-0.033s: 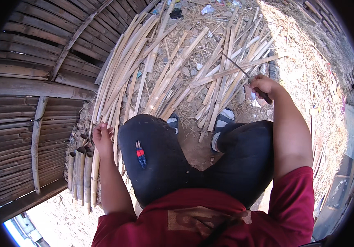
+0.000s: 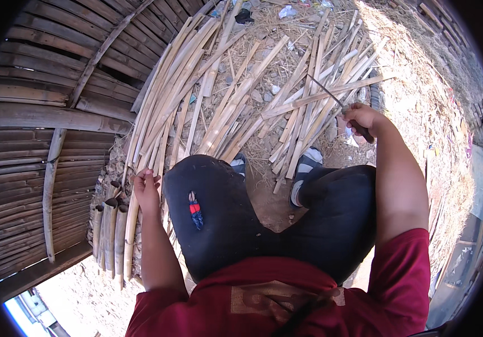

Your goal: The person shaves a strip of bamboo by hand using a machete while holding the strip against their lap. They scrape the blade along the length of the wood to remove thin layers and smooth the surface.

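My right hand (image 2: pixel 363 119) is wrapped round the dark handle of a knife (image 2: pixel 327 90). Its long thin blade points forward and left, above the bamboo strips (image 2: pixel 303 104) strewn ahead of my feet. Beside my left knee is my left hand (image 2: pixel 147 188), its fingers curled inward with the tips close together. What it holds, if anything, cannot be made out. Close by that hand, a bundle of long split bamboo strips (image 2: pixel 162 106) runs from the far side toward me.
On the left stands a bamboo-slat wall (image 2: pixel 16 185). Several short bamboo tubes (image 2: pixel 109 238) stand beside it. My legs (image 2: pixel 213 236) are bent between my arms. Straw and stony rubble cover the ground (image 2: pixel 410 118) at right, and scraps of litter (image 2: pixel 287 11) lie at the far side.
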The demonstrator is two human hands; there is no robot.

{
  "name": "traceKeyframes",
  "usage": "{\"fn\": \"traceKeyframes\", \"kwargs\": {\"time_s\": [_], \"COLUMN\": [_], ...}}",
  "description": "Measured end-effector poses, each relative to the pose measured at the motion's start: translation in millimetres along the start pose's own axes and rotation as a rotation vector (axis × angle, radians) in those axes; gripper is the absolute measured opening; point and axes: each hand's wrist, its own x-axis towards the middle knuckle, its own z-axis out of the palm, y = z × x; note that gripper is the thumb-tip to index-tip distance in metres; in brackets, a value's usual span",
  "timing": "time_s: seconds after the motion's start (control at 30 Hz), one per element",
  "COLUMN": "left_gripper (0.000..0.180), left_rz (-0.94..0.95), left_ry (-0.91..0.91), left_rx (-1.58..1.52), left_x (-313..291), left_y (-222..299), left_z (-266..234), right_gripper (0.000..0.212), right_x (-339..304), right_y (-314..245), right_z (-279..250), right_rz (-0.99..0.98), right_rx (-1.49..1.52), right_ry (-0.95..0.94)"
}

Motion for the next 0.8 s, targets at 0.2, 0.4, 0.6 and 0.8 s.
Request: {"fn": "traceKeyframes", "kwargs": {"time_s": [0.2,0.4,0.6,0.8], "left_gripper": [0.024,0.023,0.023,0.023], "left_rz": [-0.051,-0.170,-0.232,-0.281], "left_ry": [-0.313,-0.226,-0.185,-0.219], "left_rx": [-0.104,-0.189,-0.244,-0.275], "left_x": [1.8,21.3,27.5,22.6], "left_y": [-99.8,-110.9,-119.5,-127.9], "left_z": [17.6,22.3,22.2,31.2], "right_gripper": [0.037,0.078,0.081,0.081], "right_x": [11.2,7.8,-3.2,-15.1], "right_y": [-13.5,-13.2,-17.8,-13.2], "right_z": [-0.9,20.4,26.0,16.4], "right_rz": [0.051,0.137,0.244,0.348], "right_rx": [-0.243,-0.318,-0.387,-0.431], "right_ry": [0.036,0.108,0.008,0.011]}}
